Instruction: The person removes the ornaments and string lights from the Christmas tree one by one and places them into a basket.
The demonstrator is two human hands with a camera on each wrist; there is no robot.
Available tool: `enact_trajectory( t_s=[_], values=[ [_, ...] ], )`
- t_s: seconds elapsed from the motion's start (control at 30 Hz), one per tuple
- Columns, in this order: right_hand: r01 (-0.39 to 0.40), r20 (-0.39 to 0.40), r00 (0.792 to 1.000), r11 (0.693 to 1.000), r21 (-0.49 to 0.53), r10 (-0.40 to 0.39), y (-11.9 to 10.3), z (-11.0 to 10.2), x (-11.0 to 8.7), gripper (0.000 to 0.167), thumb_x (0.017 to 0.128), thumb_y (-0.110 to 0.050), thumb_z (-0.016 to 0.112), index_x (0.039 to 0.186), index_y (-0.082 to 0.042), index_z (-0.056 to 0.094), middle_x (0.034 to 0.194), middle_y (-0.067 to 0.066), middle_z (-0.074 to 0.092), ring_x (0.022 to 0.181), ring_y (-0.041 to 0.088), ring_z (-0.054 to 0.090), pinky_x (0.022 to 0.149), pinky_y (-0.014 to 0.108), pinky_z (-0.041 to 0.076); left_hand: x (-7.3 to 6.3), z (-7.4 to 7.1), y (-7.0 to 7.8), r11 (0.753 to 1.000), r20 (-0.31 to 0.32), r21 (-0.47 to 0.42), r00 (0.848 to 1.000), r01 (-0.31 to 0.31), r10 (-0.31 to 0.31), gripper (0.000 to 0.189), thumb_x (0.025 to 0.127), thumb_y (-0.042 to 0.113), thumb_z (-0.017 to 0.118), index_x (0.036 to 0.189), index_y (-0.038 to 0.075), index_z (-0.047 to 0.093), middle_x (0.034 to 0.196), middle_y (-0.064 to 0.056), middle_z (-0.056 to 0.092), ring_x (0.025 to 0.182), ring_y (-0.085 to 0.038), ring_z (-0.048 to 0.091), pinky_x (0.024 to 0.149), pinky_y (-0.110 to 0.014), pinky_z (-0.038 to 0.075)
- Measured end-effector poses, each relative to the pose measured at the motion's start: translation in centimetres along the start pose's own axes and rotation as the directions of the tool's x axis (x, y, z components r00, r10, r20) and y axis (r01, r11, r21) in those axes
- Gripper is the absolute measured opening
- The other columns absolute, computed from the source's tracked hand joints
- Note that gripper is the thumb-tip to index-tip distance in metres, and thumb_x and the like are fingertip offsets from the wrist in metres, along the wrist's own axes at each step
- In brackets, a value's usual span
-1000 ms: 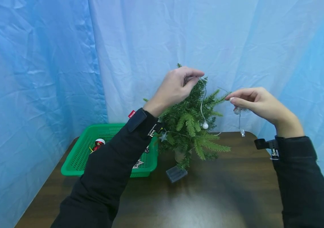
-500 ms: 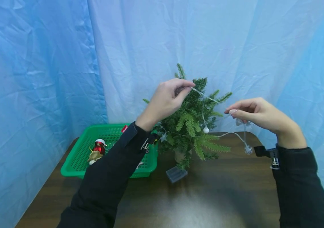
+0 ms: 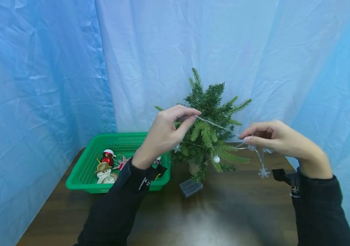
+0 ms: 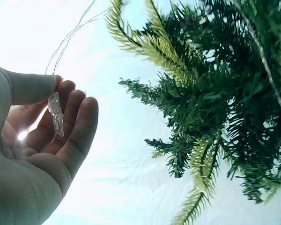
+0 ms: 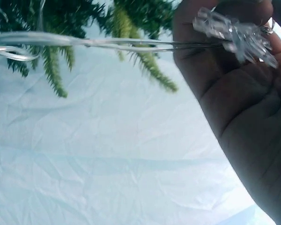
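A small artificial Christmas tree (image 3: 213, 97) stands on the table, partly behind my left hand (image 3: 168, 133). That hand pinches the wire of a string of fairy lights (image 3: 212, 123) between thumb and fingers, in front of the branches. In the left wrist view, a clear light piece (image 4: 56, 115) hangs below the thumb. My right hand (image 3: 285, 147), right of the tree, pinches the same string. Clear snowflake lights (image 3: 263, 173) dangle beneath it, and one snowflake (image 5: 236, 37) lies against the fingers in the right wrist view. A white ball light (image 3: 216, 159) hangs before the lower branches.
Left of the tree, a green plastic basket (image 3: 77, 171) holds a snowman ornament (image 3: 104, 174), a red and white ornament (image 3: 107, 157) and a star (image 3: 121, 163). A dark box (image 3: 191, 188) lies by the tree's base. Blue curtains (image 3: 150, 51) hang around the table (image 3: 218, 218).
Both hands have come down, the left from near the treetop and also leftward, keeping hold of the light string. The wire now stretches lower across the tree, and more of the basket's contents shows.
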State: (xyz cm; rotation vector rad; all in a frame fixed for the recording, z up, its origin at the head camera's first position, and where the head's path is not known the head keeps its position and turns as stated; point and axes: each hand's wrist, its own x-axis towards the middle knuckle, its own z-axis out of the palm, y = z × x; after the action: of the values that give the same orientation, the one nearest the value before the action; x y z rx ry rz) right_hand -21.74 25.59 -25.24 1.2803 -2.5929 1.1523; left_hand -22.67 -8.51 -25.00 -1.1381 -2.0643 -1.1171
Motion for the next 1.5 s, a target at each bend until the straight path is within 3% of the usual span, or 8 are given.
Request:
enact_trajectory(
  t_s=[0.2, 0.37, 0.73, 0.97, 1.13, 1.33, 1.5],
  values=[
    [0.04, 0.051, 0.998, 0.999, -0.015, -0.039, -0.5, 2.2, -0.7, 0.028, 0.1, 0.002, 0.061, 0.116, -0.018, 0.072, 0.096, -0.004, 0.07, 0.068, 0.012, 0.06, 0.058, 0.028, 0.051, -2.9, 0.1, -0.1, 1.0, -0.007, -0.011, 1.0, -0.005, 0.005, 0.021, 0.104, 0.015, 0.061, 0.122, 0.012, 0.073, 0.115, 0.001, 0.07, 0.089, -0.006, 0.06, 0.071, -0.03, 0.048],
    [0.105, 0.045, 0.994, 0.994, -0.028, -0.104, -0.6, 4.1, -1.6, 0.032, 0.097, 0.004, 0.064, 0.117, -0.021, 0.072, 0.102, -0.007, 0.071, 0.081, 0.011, 0.067, 0.067, 0.028, 0.056, -5.0, 0.2, -0.4, 0.999, 0.002, -0.039, 1.0, 0.028, -0.028, 0.02, 0.102, 0.012, 0.064, 0.118, 0.009, 0.075, 0.112, 0.0, 0.071, 0.089, -0.006, 0.063, 0.077, -0.03, 0.053],
    [0.14, -0.085, 0.986, 0.989, -0.039, -0.143, 0.4, 7.0, -4.0, 0.036, 0.091, 0.011, 0.068, 0.111, -0.019, 0.073, 0.096, -0.01, 0.07, 0.071, 0.005, 0.063, 0.06, 0.021, 0.051, -8.6, -0.1, -2.0, 0.991, -0.005, -0.119, 0.998, 0.06, -0.061, 0.021, 0.099, 0.004, 0.066, 0.116, 0.011, 0.076, 0.106, 0.001, 0.072, 0.082, -0.01, 0.063, 0.069, -0.03, 0.052],
    [0.12, -0.177, 0.975, 0.99, -0.073, -0.131, 0.9, 7.7, -3.8, 0.039, 0.09, 0.013, 0.068, 0.108, -0.021, 0.072, 0.096, -0.009, 0.069, 0.074, 0.006, 0.063, 0.062, 0.022, 0.05, -9.6, 0.4, -3.2, 0.992, -0.02, -0.106, 0.997, 0.068, -0.07, 0.017, 0.097, 0.006, 0.069, 0.113, 0.007, 0.076, 0.106, 0.002, 0.073, 0.093, -0.012, 0.068, 0.081, -0.032, 0.056],
    [0.076, -0.199, 0.976, 0.994, -0.084, -0.091, 1.2, 7.8, -3.5, 0.038, 0.091, 0.01, 0.069, 0.109, -0.023, 0.072, 0.098, -0.01, 0.07, 0.08, 0.006, 0.066, 0.067, 0.022, 0.051, -9.7, 0.7, -3.7, 0.994, -0.014, -0.086, 0.998, 0.064, -0.066, 0.017, 0.097, 0.008, 0.07, 0.113, 0.009, 0.077, 0.107, 0.002, 0.074, 0.096, -0.013, 0.069, 0.082, -0.035, 0.056],
    [0.086, -0.2, 0.975, 0.993, -0.081, -0.1, 1.9, 8.0, -3.4, 0.035, 0.091, 0.009, 0.069, 0.109, -0.022, 0.072, 0.099, -0.01, 0.069, 0.082, 0.007, 0.066, 0.068, 0.023, 0.051, -9.9, 1.0, -4.0, 0.996, 0.031, 0.024, 0.996, 0.086, -0.087, 0.014, 0.095, 0.016, 0.075, 0.108, 0.015, 0.078, 0.105, 0.007, 0.073, 0.097, -0.009, 0.068, 0.077, -0.031, 0.055],
    [0.072, -0.244, 0.964, 0.989, -0.128, -0.102, 2.3, 7.7, -3.2, 0.032, 0.09, 0.009, 0.071, 0.107, -0.017, 0.073, 0.099, -0.01, 0.07, 0.084, 0.006, 0.066, 0.07, 0.021, 0.051, -9.7, 1.8, -4.4, 0.99, -0.01, 0.136, 0.999, 0.038, -0.037, 0.011, 0.092, 0.017, 0.078, 0.103, 0.015, 0.079, 0.101, 0.006, 0.074, 0.095, -0.011, 0.068, 0.076, -0.032, 0.054]
  ],
)
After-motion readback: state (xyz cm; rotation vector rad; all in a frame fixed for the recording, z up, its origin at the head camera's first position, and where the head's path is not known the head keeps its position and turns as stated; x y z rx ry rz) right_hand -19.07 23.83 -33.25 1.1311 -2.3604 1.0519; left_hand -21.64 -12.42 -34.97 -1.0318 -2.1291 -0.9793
